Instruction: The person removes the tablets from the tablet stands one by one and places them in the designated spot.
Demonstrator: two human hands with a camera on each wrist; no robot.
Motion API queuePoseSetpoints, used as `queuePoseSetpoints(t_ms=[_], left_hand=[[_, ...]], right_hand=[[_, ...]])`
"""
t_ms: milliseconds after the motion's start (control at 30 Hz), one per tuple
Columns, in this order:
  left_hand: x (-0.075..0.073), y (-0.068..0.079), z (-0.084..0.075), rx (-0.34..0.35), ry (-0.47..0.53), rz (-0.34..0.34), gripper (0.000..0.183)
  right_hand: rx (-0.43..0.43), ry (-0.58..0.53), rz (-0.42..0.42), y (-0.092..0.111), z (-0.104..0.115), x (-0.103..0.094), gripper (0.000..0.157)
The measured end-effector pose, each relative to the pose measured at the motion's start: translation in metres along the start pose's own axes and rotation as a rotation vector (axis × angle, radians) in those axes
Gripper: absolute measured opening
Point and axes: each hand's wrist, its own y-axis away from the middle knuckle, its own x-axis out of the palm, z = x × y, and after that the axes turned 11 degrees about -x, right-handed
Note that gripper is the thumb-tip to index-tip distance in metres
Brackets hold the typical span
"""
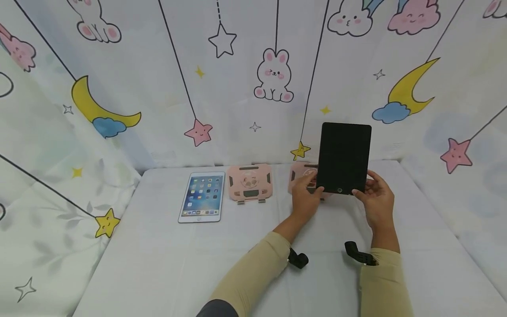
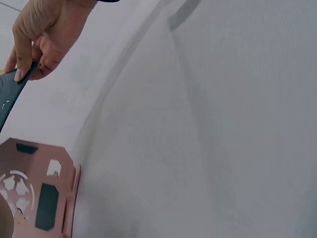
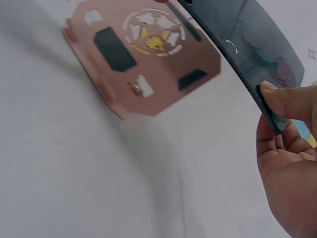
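A black tablet [image 1: 343,158] with a dark screen and a round home button is raised, nearly upright, at the back right of the table. My left hand [image 1: 305,202] grips its lower left corner, the fingers partly hidden behind it. At the lower right corner my right hand [image 1: 378,200] pinches the edge; in the right wrist view its thumb [image 3: 282,99] presses the glossy front, with fingers behind. Behind the tablet, partly covered, a pink tablet stand [image 3: 168,74] with cut-outs and dark pads lies on the table.
To the left, a white tablet [image 1: 203,198] with a lit screen of app icons lies on the white table [image 1: 150,264]. Beside it is a second pink tablet stand [image 1: 250,181]. A cartoon-printed curtain [image 1: 245,88] hangs along the table's back edge.
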Motion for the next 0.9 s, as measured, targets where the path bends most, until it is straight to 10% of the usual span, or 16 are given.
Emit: queuePoseSetpoints(t_ms=[433, 900], left_hand=[[0.020, 0.007, -0.018, 0.014, -0.050, 0.148, 0.055], [0.040, 0.026, -0.019, -0.026, -0.139, 0.274, 0.051]], right_hand=[[-0.012, -0.367, -0.096, 0.001, 0.008, -0.037, 0.068], [0.117, -0.490, -0.129, 0.006, 0.007, -0.069, 0.063]])
